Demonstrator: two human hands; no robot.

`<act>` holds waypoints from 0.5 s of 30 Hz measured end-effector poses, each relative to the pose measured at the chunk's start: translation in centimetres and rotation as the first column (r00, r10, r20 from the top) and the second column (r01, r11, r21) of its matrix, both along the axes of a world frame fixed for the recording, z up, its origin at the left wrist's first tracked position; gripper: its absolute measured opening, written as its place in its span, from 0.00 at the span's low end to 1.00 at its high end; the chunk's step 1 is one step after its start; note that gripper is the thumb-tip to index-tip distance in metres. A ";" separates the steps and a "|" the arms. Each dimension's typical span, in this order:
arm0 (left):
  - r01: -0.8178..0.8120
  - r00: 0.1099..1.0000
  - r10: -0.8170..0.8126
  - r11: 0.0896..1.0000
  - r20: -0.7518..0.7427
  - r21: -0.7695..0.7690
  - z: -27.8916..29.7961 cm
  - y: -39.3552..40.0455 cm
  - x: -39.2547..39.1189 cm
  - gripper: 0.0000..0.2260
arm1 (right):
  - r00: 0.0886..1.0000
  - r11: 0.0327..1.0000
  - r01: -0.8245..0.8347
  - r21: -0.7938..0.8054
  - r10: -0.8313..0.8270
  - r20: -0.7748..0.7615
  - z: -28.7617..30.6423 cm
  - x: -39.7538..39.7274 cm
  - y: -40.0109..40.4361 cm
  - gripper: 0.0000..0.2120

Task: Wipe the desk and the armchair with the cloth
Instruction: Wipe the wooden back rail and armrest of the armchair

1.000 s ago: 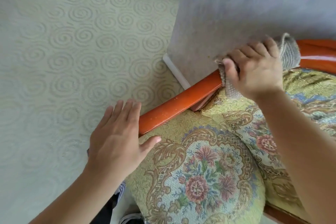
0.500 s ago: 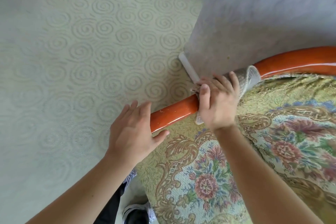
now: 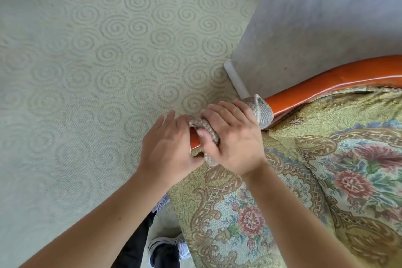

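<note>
The cloth (image 3: 260, 111), a grey-beige waffle-weave rag, is wrapped over the polished orange-red wooden arm rail (image 3: 326, 84) of the armchair (image 3: 326, 180), near the rail's front end, with one fold bunched under the palm and a looser flap standing up on the far side. The right hand (image 3: 235, 137) grips it, fingers curled over the top of the rail and thumb pressing the fabric against the near side, so cloth and rail are clamped together in one hold. The left hand (image 3: 167, 146) holds nothing: its fingers are extended and lie over the very tip of the rail, just beside and probably touching the right hand, seemingly to steady the chair. The cloth looks light, soft and limp, so it should conform to the rounded rail but will bunch or slip out unless kept pinched between thumb and fingers; gripping it wrapped round the rail, as here, seems the soundest way to drag it along. The lacquered wood appears hard and smooth, likely slippery under the fabric, so little force should be needed. The upholstered floral seat beside it looks padded and textured and would probably catch the weave more. The chair stands on a pale swirl-patterned carpet (image 3: 97, 72), close against a grey wall (image 3: 326, 17).
</note>
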State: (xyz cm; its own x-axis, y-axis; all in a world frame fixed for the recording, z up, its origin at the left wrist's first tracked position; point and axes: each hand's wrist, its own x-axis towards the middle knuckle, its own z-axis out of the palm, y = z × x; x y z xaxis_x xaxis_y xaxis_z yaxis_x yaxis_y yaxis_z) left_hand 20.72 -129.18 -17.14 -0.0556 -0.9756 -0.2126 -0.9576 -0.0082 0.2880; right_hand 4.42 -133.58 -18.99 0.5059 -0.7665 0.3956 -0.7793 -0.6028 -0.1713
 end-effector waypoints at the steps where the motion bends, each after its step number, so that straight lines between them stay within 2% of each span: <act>1: -0.004 1.000 0.004 1.000 0.000 -0.010 0.0 0.0 0.1 0.35 | 0.999 0.999 -0.032 -0.031 0.031 -0.032 -0.1 -0.7 -0.7 0.24; 4: -0.003 1.000 0.003 1.000 0.020 -0.016 0.2 0.0 -0.1 0.38 | 0.995 0.993 -0.071 -0.091 0.065 -0.073 -0.4 -3.4 -2.6 0.25; 6: -0.005 1.000 0.006 0.999 0.023 -0.037 0.2 -0.2 -0.1 0.35 | 0.992 0.992 -0.047 -0.118 0.032 -0.125 -0.1 -5.8 -4.0 0.25; 11: -0.003 1.000 0.002 0.999 -0.013 -0.046 -0.2 -0.6 0.3 0.30 | 0.916 0.981 0.038 -0.190 -0.110 -0.386 1.6 -13.1 -8.5 0.23; 13: -0.001 1.000 0.001 0.997 0.001 -0.071 -0.3 -0.6 0.2 0.30 | 0.906 0.962 0.139 -0.235 -0.220 -0.362 1.8 -14.1 -9.0 0.21; 15: 0.005 1.000 -0.004 0.997 0.007 -0.081 -0.4 -0.7 0.1 0.32 | 0.907 0.924 0.295 -0.243 -0.351 -0.233 1.4 -12.4 -8.2 0.20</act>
State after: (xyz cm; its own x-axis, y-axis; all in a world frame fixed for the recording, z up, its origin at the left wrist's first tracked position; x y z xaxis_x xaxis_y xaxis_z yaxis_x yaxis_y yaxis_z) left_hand 20.86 -129.86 -17.53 -0.0589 -0.9893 -0.1332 -0.9594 0.0192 0.2814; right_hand -7.98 -141.82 -17.63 0.3512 -0.8259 0.4411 -0.9363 -0.3092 0.1664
